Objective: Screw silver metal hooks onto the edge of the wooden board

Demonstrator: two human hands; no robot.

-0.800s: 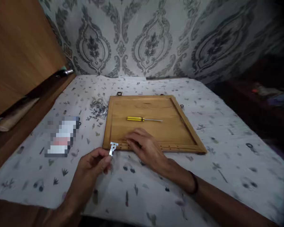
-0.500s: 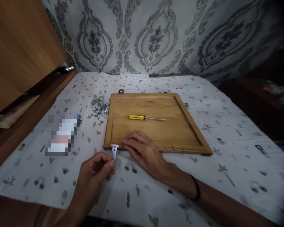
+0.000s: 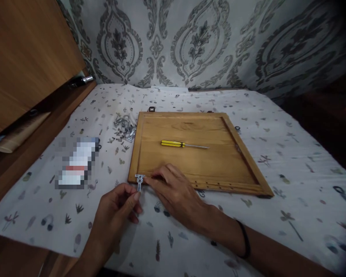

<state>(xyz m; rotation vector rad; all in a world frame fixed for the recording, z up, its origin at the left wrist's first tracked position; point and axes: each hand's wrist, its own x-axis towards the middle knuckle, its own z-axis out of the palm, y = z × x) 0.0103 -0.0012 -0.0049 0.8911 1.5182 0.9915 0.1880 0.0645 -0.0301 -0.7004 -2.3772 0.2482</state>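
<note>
A small T-shaped metal bracket (image 3: 139, 179) with screw holes is pinched between the thumb and fingers of my left hand (image 3: 121, 200). Its crosspiece rests at the near left corner of a framed wooden panel (image 3: 155, 127), while its stem sticks out toward me. My right hand (image 3: 175, 188) lies over the panel's near edge, fingers drawn together and fingertips close beside the bracket. Whatever those fingertips may hold is hidden. Small dark holes show along the near rail. On the panel lies a screwdriver (image 3: 173, 144) with a yellow and black handle, its shaft pointing right.
Loose metal hardware and screws (image 3: 125, 129) lie in a heap left of the panel. A blurred-out phone-like object (image 3: 79, 163) rests on the patterned cloth (image 3: 219, 231). A wooden cabinet (image 3: 31, 57) stands at the left, and a patterned curtain (image 3: 196, 46) hangs behind.
My right hand's fingertips have come slightly left, nearer the bracket. The bracket stays at the panel's corner in my left hand. The view has shifted a little.
</note>
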